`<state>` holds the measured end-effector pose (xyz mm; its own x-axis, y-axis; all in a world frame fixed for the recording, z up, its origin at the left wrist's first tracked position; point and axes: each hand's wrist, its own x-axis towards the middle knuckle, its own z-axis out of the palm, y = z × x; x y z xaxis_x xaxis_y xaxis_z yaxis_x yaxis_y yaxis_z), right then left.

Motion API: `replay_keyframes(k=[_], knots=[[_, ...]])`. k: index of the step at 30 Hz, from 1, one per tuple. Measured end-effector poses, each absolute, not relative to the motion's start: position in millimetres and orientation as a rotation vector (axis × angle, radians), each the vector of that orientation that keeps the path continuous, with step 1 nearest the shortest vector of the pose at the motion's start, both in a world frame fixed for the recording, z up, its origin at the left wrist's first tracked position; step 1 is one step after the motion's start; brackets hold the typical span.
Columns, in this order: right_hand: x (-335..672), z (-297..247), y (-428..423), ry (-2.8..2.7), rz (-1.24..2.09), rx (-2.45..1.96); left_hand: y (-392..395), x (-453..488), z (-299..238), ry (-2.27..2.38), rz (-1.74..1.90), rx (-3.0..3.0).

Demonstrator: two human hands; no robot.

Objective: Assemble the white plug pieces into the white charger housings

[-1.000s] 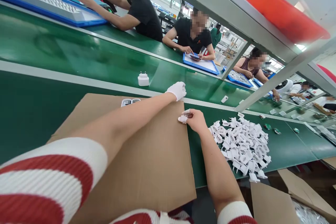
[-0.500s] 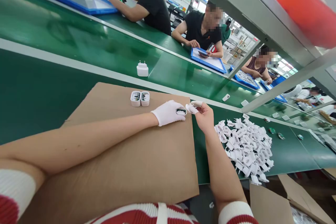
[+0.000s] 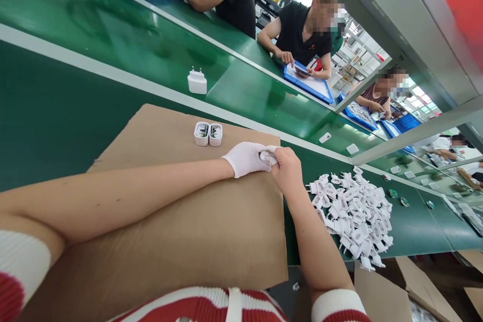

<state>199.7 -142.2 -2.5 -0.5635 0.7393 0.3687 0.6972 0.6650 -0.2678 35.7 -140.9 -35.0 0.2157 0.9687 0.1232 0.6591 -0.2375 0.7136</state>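
My left hand [image 3: 246, 158], in a white glove, and my bare right hand [image 3: 287, 169] meet above the far right corner of a brown cardboard sheet [image 3: 181, 221]. Both are closed on a small white charger part [image 3: 269, 155], pressed between their fingers. Two open white charger shells [image 3: 208, 134] stand side by side on the cardboard just beyond my left hand. A heap of white plug pieces [image 3: 352, 211] lies on the green table right of my right hand.
A finished white charger [image 3: 196, 82] stands on the green conveyor belt [image 3: 113, 30] beyond the cardboard. Across the belt, several people in dark shirts work over blue trays [image 3: 307, 82]. A metal frame post [image 3: 407, 138] slants overhead at right. Cardboard boxes [image 3: 392, 292] sit below the table edge.
My left hand drew back from the belt edge holding a charger shell and came up to my right hand. The two hands now press the parts together.
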Motion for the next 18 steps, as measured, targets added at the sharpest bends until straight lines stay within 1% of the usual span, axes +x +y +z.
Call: replay_keyframes(k=[5, 9, 13, 18], knots=[[190.5, 2.2, -147.9, -2.445, 0.017, -1.275, -148.7, 32.8, -34.7, 1.460, 0.833, 1.985], [186.3, 5.1, -152.3, -2.398, 0.041, -1.375, -155.2, 32.7, -29.5, 1.624, 0.713, 1.966], [185.2, 5.6, -154.6, -2.365, 0.022, -1.376, -157.1, 34.5, -20.7, 1.663, 0.617, 1.976], [182.1, 6.9, -156.0, -2.368, 0.043, -1.383, -156.5, 34.6, -19.5, 1.651, 0.616, 2.015]])
